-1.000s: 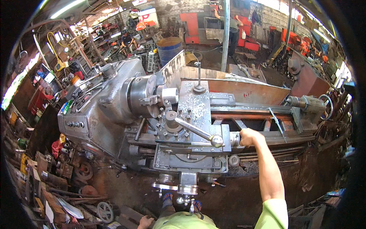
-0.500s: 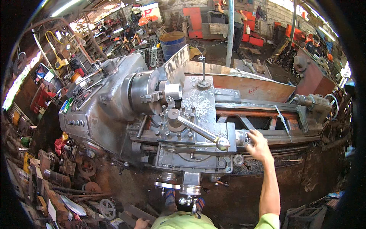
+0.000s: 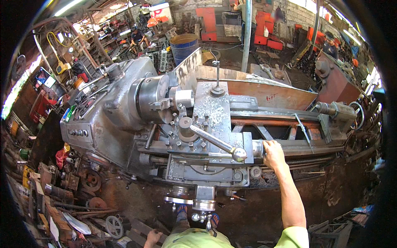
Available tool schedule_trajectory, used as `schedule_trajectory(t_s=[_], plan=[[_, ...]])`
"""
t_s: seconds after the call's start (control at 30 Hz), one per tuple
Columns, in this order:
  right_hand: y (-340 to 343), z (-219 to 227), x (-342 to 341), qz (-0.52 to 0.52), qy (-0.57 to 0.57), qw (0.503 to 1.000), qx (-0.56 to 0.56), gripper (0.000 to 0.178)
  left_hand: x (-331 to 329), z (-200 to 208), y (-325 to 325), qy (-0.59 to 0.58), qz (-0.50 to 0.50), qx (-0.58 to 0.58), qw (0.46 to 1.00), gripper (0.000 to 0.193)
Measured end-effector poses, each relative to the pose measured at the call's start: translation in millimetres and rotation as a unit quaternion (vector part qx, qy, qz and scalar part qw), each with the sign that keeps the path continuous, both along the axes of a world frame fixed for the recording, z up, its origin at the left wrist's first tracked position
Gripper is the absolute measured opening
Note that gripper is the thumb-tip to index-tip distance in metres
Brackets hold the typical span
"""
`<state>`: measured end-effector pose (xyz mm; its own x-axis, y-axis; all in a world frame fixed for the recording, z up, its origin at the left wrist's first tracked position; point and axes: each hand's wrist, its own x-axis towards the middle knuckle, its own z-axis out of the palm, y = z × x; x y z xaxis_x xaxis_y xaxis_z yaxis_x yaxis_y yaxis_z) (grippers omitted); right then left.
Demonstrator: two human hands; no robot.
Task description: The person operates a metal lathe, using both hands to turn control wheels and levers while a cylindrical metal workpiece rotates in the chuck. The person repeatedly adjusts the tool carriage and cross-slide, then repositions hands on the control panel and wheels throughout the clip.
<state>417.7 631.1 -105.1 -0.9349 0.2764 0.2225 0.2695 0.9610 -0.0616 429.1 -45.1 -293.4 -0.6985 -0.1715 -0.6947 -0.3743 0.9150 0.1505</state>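
A large grey metal lathe [image 3: 111, 111] fills the middle of the view. Its chuck [image 3: 151, 97] grips a short metal cylinder [image 3: 184, 98]. My right hand [image 3: 271, 152] is closed on a round handle at the right side of the carriage [image 3: 202, 165]. A long lever with a ball knob [image 3: 239, 153] juts from the tool post just left of that hand. My left hand [image 3: 152, 237] hangs low by my body at the bottom edge, fingers loose, holding nothing. Metal chips lie on the carriage top.
The tailstock [image 3: 337, 111] sits at the bed's right end. A handwheel [image 3: 202, 204] sticks out toward me below the carriage. Scrap parts and gears [image 3: 95, 206] litter the floor at lower left. A blue drum [image 3: 184, 45] stands behind. Other people work in the background.
My right hand has stayed on the carriage's right side with small shifts. My head has moved a little, so the lathe sits slightly differently in view.
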Motion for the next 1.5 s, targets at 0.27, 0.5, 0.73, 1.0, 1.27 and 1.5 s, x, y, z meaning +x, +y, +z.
schedule_trajectory(t_s=[0.27, 0.5, 0.73, 1.0, 1.27, 1.5], plan=[[6.7, 23.5, -16.8, -0.029, -0.162, 0.985, -0.046, 0.037, 15.3, -21.8, -27.9, -0.073, 0.084, 0.085, 0.990, 0.066], [-32.8, 6.7, 13.7, -0.109, 0.147, 0.983, -0.012, 0.074, 19.7, -24.4, -26.1, -0.023, 0.042, 0.032, 0.998, 0.062], [-188.7, -54.7, 120.0, -0.159, 0.023, 0.916, -0.366, 0.031, -4.1, -25.1, -37.2, -0.073, -0.025, 0.044, 0.996, 0.061], [-344.1, -81.5, 128.0, -0.192, -0.091, 0.766, -0.607, 0.075, -103.8, -11.3, -28.1, 0.010, -0.170, 0.058, 0.984, 0.052], [-398.3, -86.1, 89.6, -0.344, -0.057, 0.887, -0.301, 0.066, -245.2, 184.6, 44.8, 0.437, -0.157, 0.357, 0.810, 0.025], [-407.6, -94.9, 88.4, -0.376, -0.002, 0.871, -0.315, 0.059, -351.0, 319.2, 29.3, 0.749, -0.199, 0.238, 0.586, 0.029]])
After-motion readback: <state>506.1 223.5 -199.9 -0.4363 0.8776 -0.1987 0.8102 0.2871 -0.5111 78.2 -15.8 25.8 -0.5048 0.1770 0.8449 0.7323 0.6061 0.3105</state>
